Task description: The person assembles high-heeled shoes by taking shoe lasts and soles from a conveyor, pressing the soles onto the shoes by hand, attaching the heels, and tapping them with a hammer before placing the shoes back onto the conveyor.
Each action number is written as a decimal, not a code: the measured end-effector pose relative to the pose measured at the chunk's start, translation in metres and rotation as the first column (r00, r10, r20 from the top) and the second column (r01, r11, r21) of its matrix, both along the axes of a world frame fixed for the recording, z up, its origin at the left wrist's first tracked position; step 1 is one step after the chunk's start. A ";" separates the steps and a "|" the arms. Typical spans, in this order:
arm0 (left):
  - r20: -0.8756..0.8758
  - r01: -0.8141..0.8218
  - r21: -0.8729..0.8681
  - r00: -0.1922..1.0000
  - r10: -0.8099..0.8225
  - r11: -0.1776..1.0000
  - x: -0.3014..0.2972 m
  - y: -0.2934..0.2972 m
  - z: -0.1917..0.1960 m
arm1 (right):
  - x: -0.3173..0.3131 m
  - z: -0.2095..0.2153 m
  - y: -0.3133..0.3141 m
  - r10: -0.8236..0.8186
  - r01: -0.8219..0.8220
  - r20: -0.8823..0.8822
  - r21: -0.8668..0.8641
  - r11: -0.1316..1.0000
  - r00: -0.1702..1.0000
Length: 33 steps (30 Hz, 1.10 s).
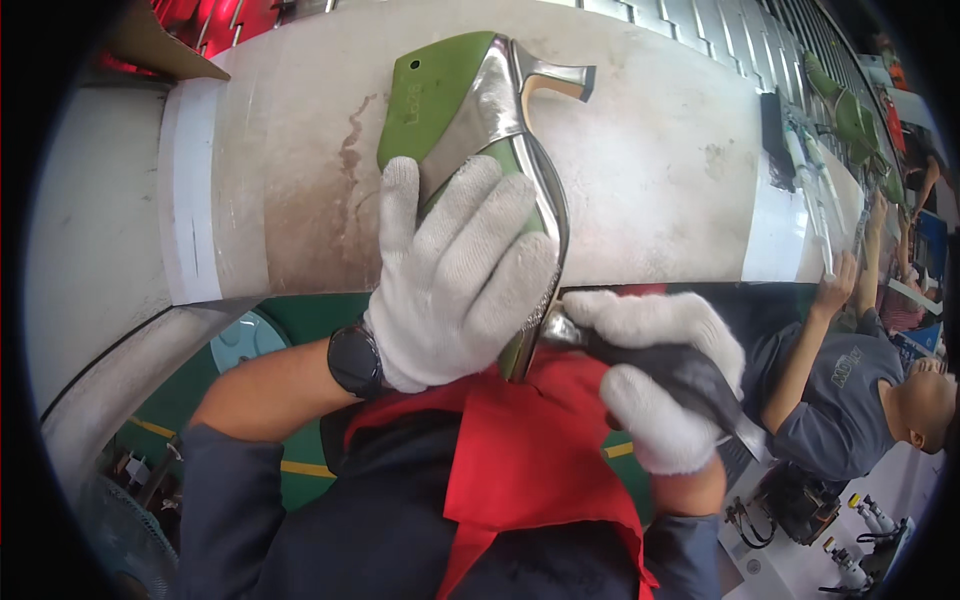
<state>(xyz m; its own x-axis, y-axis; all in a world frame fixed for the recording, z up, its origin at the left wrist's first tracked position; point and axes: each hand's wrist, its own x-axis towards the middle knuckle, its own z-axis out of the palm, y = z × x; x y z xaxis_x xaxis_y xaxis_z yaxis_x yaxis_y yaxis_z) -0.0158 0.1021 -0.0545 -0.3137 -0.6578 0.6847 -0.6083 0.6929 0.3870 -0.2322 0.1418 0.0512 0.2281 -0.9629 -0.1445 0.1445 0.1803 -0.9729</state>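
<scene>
A silver heeled shoe (pixel 497 95) lies on its side on a green shoe last (pixel 425 95). Its heel points away to the right, and its toe reaches past the near edge of the bench towards my red apron. My left hand (pixel 455 265), in a white knit glove, is laid over the middle of the shoe and holds it, fingers stretched along its side. Wrapped in my gloved right hand (pixel 680 385) is a dark-handled tool (pixel 680 372) with a shiny metal end. That end meets the shoe's edge near the toe; the exact contact is hidden.
Under the shoe is a pale, stained bench top (pixel 650 150), with metal slats (pixel 710 30) along its far side. At the right a co-worker (pixel 835 390) in a grey shirt reaches over the line, near other green lasts (pixel 855 125). A cardboard flap (pixel 165 45) sits far left.
</scene>
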 end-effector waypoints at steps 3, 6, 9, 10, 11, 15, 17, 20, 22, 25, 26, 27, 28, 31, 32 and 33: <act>0.060 0.006 0.031 0.998 -0.007 1.000 0.006 0.002 0.002 | 0.001 -0.018 0.017 -0.129 0.133 -0.048 0.100 0.986 0.991; 0.070 -0.010 0.036 0.998 0.008 0.999 0.009 0.004 0.002 | 0.017 -0.023 0.031 -0.267 0.269 -0.076 0.008 0.963 0.961; 0.069 -0.021 0.040 0.997 0.018 0.999 0.008 0.006 0.002 | 0.012 -0.021 0.030 -0.206 0.168 -0.102 -0.300 0.939 0.973; 0.073 -0.028 0.040 0.997 0.025 0.999 0.008 0.006 0.002 | 0.017 -0.018 0.027 -0.213 0.175 -0.086 -0.324 0.930 0.973; 0.074 -0.027 0.040 0.997 0.024 0.999 0.007 0.006 0.002 | 0.020 -0.014 0.019 -0.196 0.144 -0.122 -0.342 0.929 0.973; 0.090 -0.047 0.065 0.995 0.041 0.997 0.007 0.008 0.003 | 0.019 -0.011 0.005 -0.186 0.156 -0.129 -0.215 0.964 0.974; 0.132 -0.056 0.073 0.990 0.046 0.996 0.010 0.010 0.002 | 0.015 0.002 -0.004 -0.142 0.105 -0.199 -0.187 0.977 0.970; 0.117 -0.062 0.062 0.992 0.055 0.996 0.008 0.011 -0.001 | 0.015 0.009 -0.013 -0.113 0.077 -0.273 -0.137 0.988 0.956; 0.083 -0.070 0.058 0.994 0.065 0.996 0.005 0.010 -0.005 | 0.015 0.009 -0.015 -0.166 0.157 -0.205 -0.060 0.986 0.965; 0.070 -0.032 0.134 0.997 0.023 0.990 0.006 0.011 -0.001 | 0.008 0.014 -0.032 -0.061 0.048 -0.278 -0.056 0.997 0.959; 0.079 -0.032 0.142 0.997 0.021 0.989 0.006 0.011 -0.001 | 0.006 0.017 -0.037 -0.056 0.044 -0.278 -0.049 0.998 0.959; 0.083 -0.029 0.150 0.996 0.017 0.988 0.006 0.011 -0.001 | 0.005 0.020 -0.042 -0.015 -0.001 -0.323 -0.048 0.999 0.946; 0.079 -0.031 0.156 0.997 0.019 0.987 0.005 0.010 -0.001 | 0.004 0.023 -0.046 0.028 -0.047 -0.367 -0.044 0.998 0.930; 0.073 -0.028 0.127 0.997 0.019 0.991 0.000 0.007 -0.002 | -0.002 0.024 -0.057 0.025 -0.026 -0.286 0.000 1.000 0.958; 0.077 -0.025 0.121 0.997 0.016 0.992 -0.002 0.007 -0.002 | -0.005 0.020 -0.060 0.024 -0.025 -0.284 0.002 1.000 0.958; 0.076 -0.027 0.116 0.997 0.019 0.993 -0.004 0.006 -0.002 | -0.006 0.018 -0.063 0.007 0.001 -0.203 0.039 0.999 0.979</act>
